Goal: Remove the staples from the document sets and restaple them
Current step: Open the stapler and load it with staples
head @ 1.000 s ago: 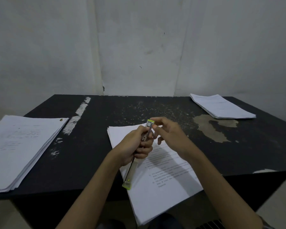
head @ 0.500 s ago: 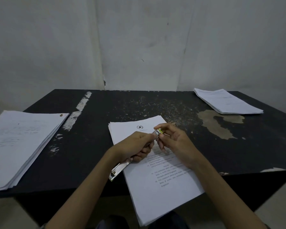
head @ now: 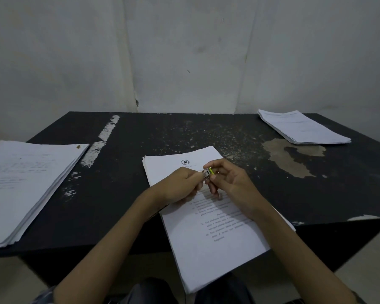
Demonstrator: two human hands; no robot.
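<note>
At the left edge of the table (head: pixel 140 139), a thick stack (head: pixel 29 183) of white sheets is laid flat, its near left corner hanging past the edge, and a small brown speck (head: pixel 78 146) is seen at its far right corner. Just to the right of it, a broken white streak (head: pixel 105 132) is worn into the black surface, running from the far edge toward the middle. At the middle of the near edge the document set (head: pixel 217 249) is laid at a slant, its near end overhanging the edge toward the person; a round emblem (head: pixel 185 162) is printed at the head of its top page, with lines of print below. Above that page the left hand (head: pixel 180 187) is closed around the stapler (head: pixel 207 172), so that most of the tool is hidden in the fist and only its metal nose with a yellow-green tip is shown. That tip is pinched between the thumb and forefinger of the right hand (head: pixel 230 183), whose other fingers are curled downward, their tips just above or on the paper; which cannot be told. The two hands are brought close together at the tool. Whether the stapler is opened or closed cannot be told. Further right a tan patch (head: pixel 290 159) is exposed where the black coating is worn away. At the far right corner a second, thinner pile (head: pixel 303 128) of sheets is laid, well apart from the hands.
</note>
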